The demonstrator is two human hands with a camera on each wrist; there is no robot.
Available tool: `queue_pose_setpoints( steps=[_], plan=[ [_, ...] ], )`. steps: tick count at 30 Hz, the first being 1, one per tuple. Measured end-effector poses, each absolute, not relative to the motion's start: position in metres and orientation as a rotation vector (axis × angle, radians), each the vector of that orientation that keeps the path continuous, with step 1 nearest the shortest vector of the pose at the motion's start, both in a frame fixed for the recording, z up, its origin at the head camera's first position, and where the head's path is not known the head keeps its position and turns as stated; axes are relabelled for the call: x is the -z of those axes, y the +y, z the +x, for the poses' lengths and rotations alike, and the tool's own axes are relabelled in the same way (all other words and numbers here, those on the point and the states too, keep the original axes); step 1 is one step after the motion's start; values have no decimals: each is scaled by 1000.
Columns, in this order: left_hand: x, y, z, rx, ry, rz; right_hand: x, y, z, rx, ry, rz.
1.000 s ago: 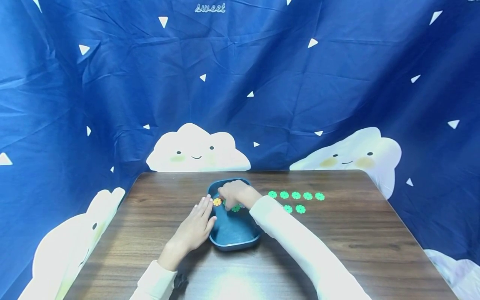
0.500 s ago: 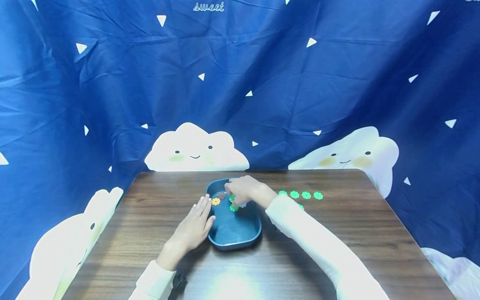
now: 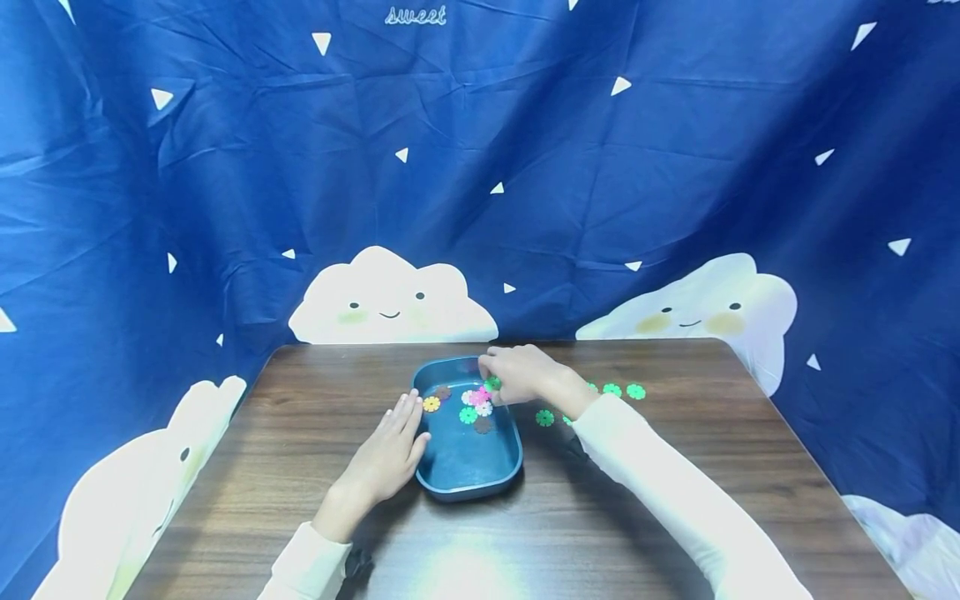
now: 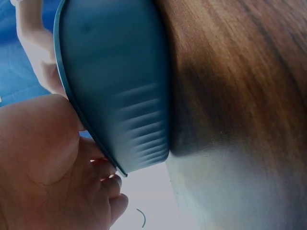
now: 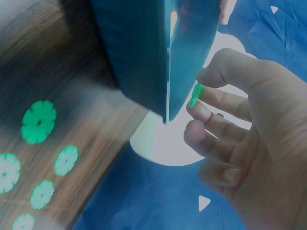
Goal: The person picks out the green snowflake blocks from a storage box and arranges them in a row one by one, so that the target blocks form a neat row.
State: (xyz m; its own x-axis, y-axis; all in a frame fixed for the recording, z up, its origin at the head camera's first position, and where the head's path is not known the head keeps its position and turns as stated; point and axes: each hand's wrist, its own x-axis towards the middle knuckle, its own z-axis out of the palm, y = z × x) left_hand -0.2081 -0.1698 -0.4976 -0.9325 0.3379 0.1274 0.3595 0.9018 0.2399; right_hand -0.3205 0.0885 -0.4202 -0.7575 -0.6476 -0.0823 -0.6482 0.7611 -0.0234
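Now we count six discs in the blue tray (image 3: 465, 479): right hand (image 3: 517, 373) pinches a green disc (image 3: 492, 383), left hand (image 3: 390, 454) flat against the rim, wooden table (image 3: 675, 467), blue cloud backdrop (image 3: 525, 167).

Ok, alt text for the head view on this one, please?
A person's right hand pinches a green flower disc over a blue tray holding several coloured discs, while the left hand rests flat against the tray's side. More green discs lie on the wooden table.

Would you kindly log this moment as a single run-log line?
left hand: flat against blue tray rim | right hand: pinches green flower disc over tray's far edge | table: green discs beside tray
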Motion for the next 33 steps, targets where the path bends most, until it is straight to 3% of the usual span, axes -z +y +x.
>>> queue_pose_setpoints(
  steps=[33],
  plan=[
    [497, -170, -208, 422, -2983, -547, 427, 242, -315, 177, 3090, -780]
  ],
)
